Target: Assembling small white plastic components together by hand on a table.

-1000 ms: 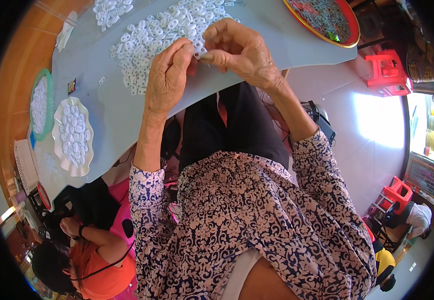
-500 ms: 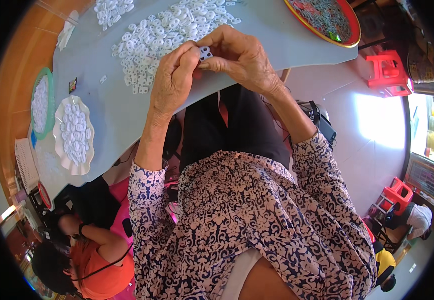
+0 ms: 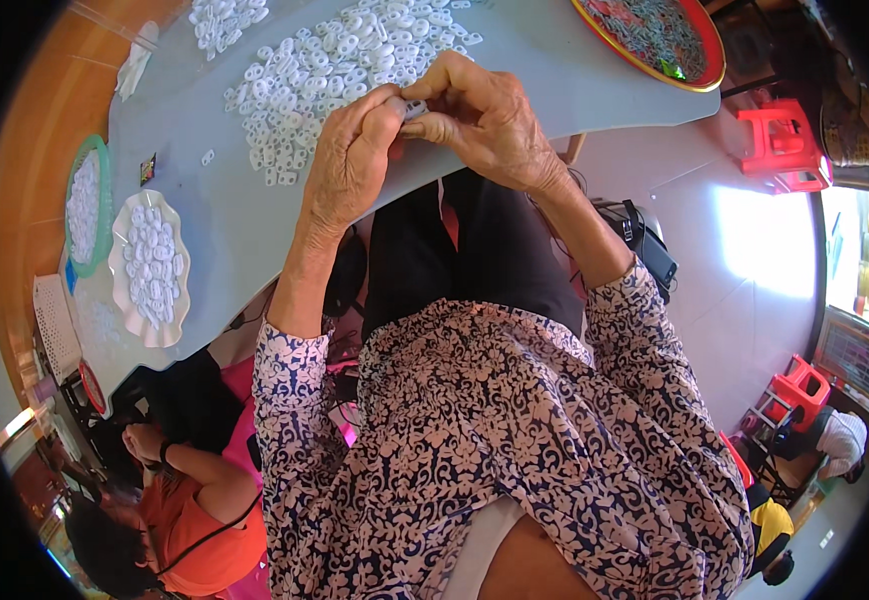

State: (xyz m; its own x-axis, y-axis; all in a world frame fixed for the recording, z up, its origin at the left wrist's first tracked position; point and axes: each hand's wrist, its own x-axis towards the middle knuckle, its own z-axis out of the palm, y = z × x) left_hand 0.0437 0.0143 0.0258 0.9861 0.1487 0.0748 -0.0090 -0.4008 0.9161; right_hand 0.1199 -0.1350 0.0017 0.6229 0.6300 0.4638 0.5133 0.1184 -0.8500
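Observation:
Near the table's front edge, my left hand (image 3: pixel 353 155) and my right hand (image 3: pixel 495 125) meet over a small white plastic piece with holes (image 3: pixel 415 108). Thumb and fingers of each hand are pinched on it, and the fingertips cover most of the piece. Just beyond my hands a heap of similar white two-holed plastic pieces (image 3: pixel 320 75) is spread over the grey table (image 3: pixel 215 215). One loose white piece (image 3: pixel 208 157) lies apart to the left.
At left stand a white scalloped dish (image 3: pixel 184 270) and a green basket (image 3: pixel 107 220), both holding white pieces. A red-rimmed tray (image 3: pixel 693 87) of small grey parts is at the far right. Red stools (image 3: pixel 783 145) stand on the floor. A person in orange (image 3: pixel 210 545) sits lower left.
The white piece has tilted between my fingertips and shows less of its face. My hands stay nearly in place. The person in orange has shifted their hands.

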